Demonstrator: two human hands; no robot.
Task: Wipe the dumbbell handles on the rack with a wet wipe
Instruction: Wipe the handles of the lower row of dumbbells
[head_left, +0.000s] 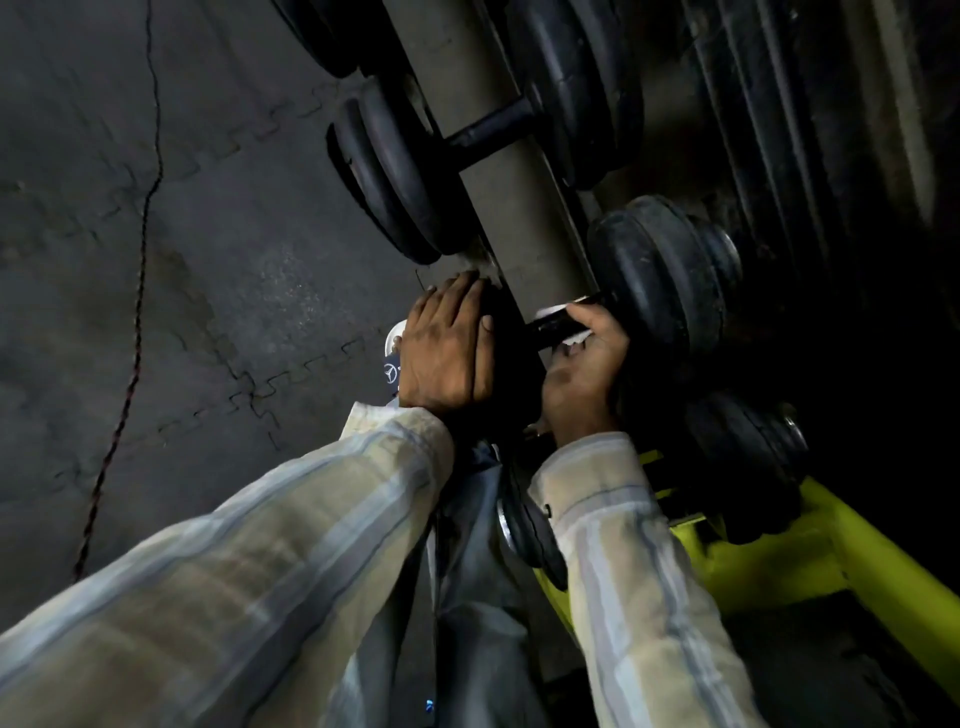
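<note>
Dim gym floor (156, 312) lies beside the rack (498, 182). Right hand (584, 374) grips the wipe (550, 313) around a dumbbell handle (545, 332); left hand (447, 353) rests flat on its plate. Hard rubbing could roll the dumbbell off.

The dumbbell heads (657, 270) look like matt black rubber — dull and scuffed — with shiny metal end caps (727, 249). The handle (550, 327) is glossy and dark. The rack rail (498, 171) is matt grey metal, the frame (857, 551) smooth yellow-green paint, and the sleeves (291, 571) soft striped cloth.
</note>
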